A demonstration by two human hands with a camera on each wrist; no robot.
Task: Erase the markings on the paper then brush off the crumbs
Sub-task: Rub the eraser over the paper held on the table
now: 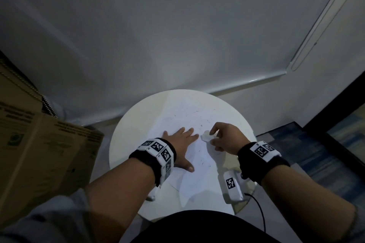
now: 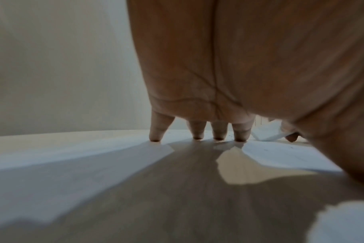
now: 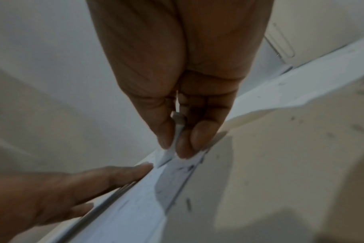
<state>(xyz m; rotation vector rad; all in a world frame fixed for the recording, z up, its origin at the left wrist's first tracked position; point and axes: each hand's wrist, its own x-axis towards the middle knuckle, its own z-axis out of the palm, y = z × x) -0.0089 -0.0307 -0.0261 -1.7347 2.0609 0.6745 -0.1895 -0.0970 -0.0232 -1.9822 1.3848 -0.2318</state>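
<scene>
Right grip (image 1: pixel 223 138) pinching eraser (image 1: pixel 206 135), left grip (image 1: pixel 180 144) flat on paper (image 1: pixel 189 120)

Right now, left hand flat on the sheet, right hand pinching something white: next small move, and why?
Probably sweep the crumpled white wad, pinched in the right hand, across the paper toward the table edge. Dark eraser crumbs lie scattered over the sheet, no clear markings show, and the left hand presses flat on the paper, pinning it for the stroke.
</scene>
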